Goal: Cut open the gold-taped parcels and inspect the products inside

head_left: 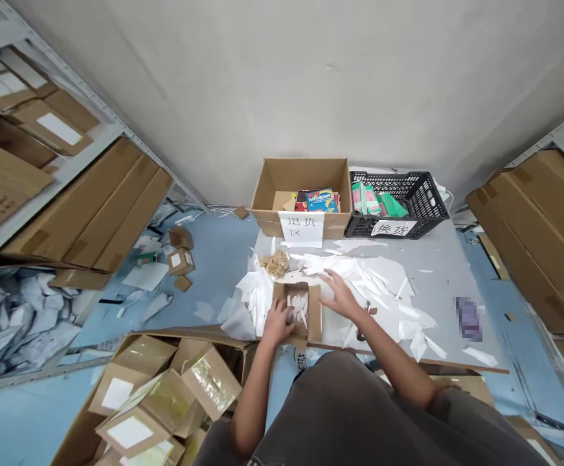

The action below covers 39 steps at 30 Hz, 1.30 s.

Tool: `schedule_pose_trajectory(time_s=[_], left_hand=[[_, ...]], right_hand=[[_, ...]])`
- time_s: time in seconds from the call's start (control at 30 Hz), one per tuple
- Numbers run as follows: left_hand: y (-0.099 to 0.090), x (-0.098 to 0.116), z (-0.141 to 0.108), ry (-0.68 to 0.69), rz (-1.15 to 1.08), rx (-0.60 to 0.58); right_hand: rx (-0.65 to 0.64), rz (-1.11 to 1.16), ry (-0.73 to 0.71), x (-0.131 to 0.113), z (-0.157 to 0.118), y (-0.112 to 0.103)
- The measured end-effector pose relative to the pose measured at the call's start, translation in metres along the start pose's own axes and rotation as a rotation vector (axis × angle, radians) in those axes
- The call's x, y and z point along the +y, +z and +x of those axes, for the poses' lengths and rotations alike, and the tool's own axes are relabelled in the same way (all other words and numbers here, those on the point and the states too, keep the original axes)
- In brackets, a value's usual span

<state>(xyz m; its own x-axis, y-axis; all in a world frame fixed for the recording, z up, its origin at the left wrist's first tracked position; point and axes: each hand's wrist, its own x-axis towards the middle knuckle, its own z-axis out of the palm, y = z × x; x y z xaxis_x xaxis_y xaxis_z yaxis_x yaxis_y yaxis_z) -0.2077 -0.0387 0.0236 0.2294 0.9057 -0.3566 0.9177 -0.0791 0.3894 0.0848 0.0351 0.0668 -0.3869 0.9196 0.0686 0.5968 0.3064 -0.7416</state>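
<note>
A small open cardboard box (pixel 315 317) stands at the table's front edge, its flaps folded out. Crumpled white paper strips (pixel 298 307) lie inside it. My left hand (pixel 278 321) grips the box's left side, with the fingers bent over the edge. To the right of the box, my right hand (pixel 340 295) hovers open, fingers spread and holding nothing. Just behind the box lies a clump of crumpled brown paper (pixel 275 264). A red and black tool (pixel 360 334) is partly hidden beside my right forearm.
White paper scraps (pixel 379 285) litter the table (pixel 439 272). At its back stand a large labelled carton (pixel 262 223) and a black plastic crate (pixel 425 217), both holding packets. A bin of taped boxes (pixel 138 388) sits front left. Loaded shelves (pixel 111 133) flank the table.
</note>
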Motion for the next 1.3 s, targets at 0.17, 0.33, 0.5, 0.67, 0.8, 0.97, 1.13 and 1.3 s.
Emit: schedule_pose_trajectory(time_s=[0.17,0.33,0.5,0.67,0.8,0.97,1.13,1.3], left_hand=[[0.043,-0.032,-0.060,0.016,0.027,-0.064],[0.053,-0.040,-0.069,0.142,0.014,-0.043],[0.037,-0.027,-0.069,0.150,0.033,0.080],[0.008,0.013,-0.079,0.277,0.055,0.309],[-0.009,0.088,-0.071,0.442,0.070,0.402],[0.012,0.239,-0.043,0.765,0.024,0.369],[0.086,0.416,-0.044,1.119,-0.029,0.170],[0.171,0.565,-0.097,1.426,-0.048,-0.098]], right_hand=[[-0.362,-0.173,0.122,-0.041,-0.061,0.108],[-0.398,-0.311,0.360,-0.037,-0.099,0.154],[-0.265,-0.324,0.368,-0.037,-0.109,0.150],[0.054,-0.270,0.164,-0.039,-0.125,0.099],[0.295,-0.267,0.165,-0.033,-0.171,0.032],[0.548,-0.323,0.374,-0.006,-0.286,-0.069],[0.772,-0.436,0.674,0.010,-0.454,-0.143],[0.908,-0.537,1.016,-0.005,-0.612,-0.169]])
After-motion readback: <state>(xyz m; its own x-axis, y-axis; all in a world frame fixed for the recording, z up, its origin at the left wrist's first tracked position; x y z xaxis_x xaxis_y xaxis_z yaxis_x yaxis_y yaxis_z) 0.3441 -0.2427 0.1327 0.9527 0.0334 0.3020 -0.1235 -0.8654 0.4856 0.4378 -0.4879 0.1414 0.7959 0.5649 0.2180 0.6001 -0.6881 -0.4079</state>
